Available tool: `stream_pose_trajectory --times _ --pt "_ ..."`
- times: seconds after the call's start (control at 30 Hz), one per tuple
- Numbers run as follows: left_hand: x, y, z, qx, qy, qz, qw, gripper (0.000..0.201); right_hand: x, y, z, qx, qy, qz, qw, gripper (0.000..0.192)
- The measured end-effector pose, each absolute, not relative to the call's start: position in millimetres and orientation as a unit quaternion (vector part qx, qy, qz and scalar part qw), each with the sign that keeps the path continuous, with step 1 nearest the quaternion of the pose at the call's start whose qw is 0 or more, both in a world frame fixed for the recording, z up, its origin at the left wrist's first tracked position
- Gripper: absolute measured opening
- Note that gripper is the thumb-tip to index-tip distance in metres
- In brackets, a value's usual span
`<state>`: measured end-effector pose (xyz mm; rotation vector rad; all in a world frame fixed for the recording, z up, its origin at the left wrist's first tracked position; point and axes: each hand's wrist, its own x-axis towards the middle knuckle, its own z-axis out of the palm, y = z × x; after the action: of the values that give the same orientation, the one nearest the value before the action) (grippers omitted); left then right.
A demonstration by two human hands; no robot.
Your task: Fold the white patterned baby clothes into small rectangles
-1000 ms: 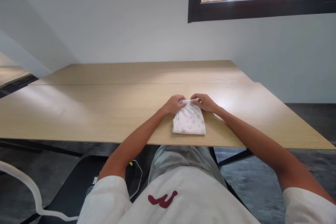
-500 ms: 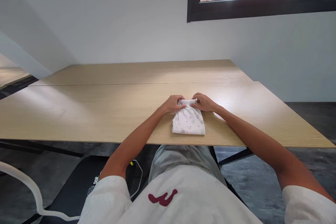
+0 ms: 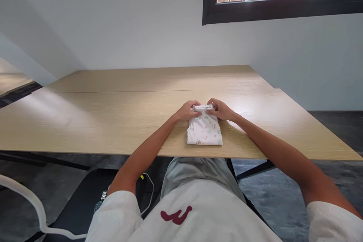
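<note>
A folded pair of white printed pants [image 3: 204, 130] lies on the table close to its front edge, with small coloured figures on the cloth. The elastic waistband is at the far end, turned toward the wall. My left hand [image 3: 189, 110] pinches the left corner of the waistband, thumb on top and fingers behind. At the right corner, my right hand [image 3: 219, 109] grips the band the same way. The near end of the bundle rests flat on the wood.
The light wooden table [image 3: 99, 117] stretches left and right, with a seam before its rear part. Behind it is a pale wall [image 3: 136, 19] with a dark-framed window [image 3: 255, 15]. A black chair [image 3: 82, 196] and a white curved tube [image 3: 34, 200] are at lower left.
The waistband has been pulled wider and smoother between my hands, where it was bunched before. My hands have shifted only slightly.
</note>
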<state>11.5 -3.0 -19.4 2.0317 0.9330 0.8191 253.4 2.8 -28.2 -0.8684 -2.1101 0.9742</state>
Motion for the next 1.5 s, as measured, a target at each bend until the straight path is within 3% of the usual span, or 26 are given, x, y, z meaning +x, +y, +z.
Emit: stream_pose_trajectory --times 0.1,0.17,0.33,0.4,0.47,0.57,0.63,0.7,0.8,0.87,1.03,1.23,1.4,1.5 --pt "7.7 -1.6 -17.4 0.75 0.36 0.316 0.455 0.054 251.8 -0.4 -24.7 -0.322 -0.789 0.371 0.368 0.042" --pt "6.1 -1.7 -14.1 0.754 0.362 0.33 0.437 0.056 251.0 -4.7 -20.3 -0.311 -0.799 0.322 0.402 0.035" --pt "10.2 -11.5 3.4 0.84 0.344 0.402 0.124 0.031 251.4 -14.0 -10.1 -0.288 -0.834 0.096 0.46 0.018" --pt "12.1 -15.5 7.7 0.852 0.32 0.408 0.072 0.031 252.2 -15.0 -9.7 -0.292 -0.845 0.049 0.446 0.02" --pt "12.0 -15.4 5.9 0.848 0.319 0.414 0.089 0.043 252.8 -14.9 -11.9 -0.29 -0.857 0.036 0.424 0.021" --pt "7.8 -7.5 -6.7 0.828 0.338 0.406 0.186 0.086 252.7 -14.8 -16.0 -0.265 -0.869 0.037 0.416 0.022" --pt "4.0 -0.8 -16.1 0.825 0.34 0.378 0.246 0.096 252.3 -15.8 -16.1 -0.247 -0.875 0.044 0.413 0.021" --pt "1.2 3.8 -21.5 0.832 0.337 0.351 0.267 0.074 252.0 -18.1 -13.1 -0.237 -0.89 0.058 0.386 0.019" --pt "0.7 5.8 -20.7 0.853 0.325 0.335 0.235 0.023 251.3 -23.0 -5.8 -0.228 -0.916 0.074 0.32 0.02" --pt "1.1 6.2 -17.5 0.874 0.308 0.316 0.206 0.012 250.5 -25.8 -2.3 -0.22 -0.931 0.077 0.282 0.024" --pt "-5.5 9.6 -12.7 0.898 0.263 0.259 0.239 0.024 248.4 -28.0 -4.4 -0.204 -0.954 0.098 0.198 0.028" --pt "-19.8 12.3 -8.7 0.853 0.269 0.234 0.381 0.035 250.5 -27.5 -7.6 -0.246 -0.946 0.13 0.168 0.054" --pt "-23.9 17.2 -9.0 0.822 0.286 0.219 0.441 0.035 250.2 -22.6 -8.6 -0.22 -0.954 0.087 0.182 0.041" --pt "-20.3 15.0 -7.8 0.819 0.312 0.224 0.427 0.029 248.8 -19.9 -11.8 -0.218 -0.953 0.029 0.21 0.037"
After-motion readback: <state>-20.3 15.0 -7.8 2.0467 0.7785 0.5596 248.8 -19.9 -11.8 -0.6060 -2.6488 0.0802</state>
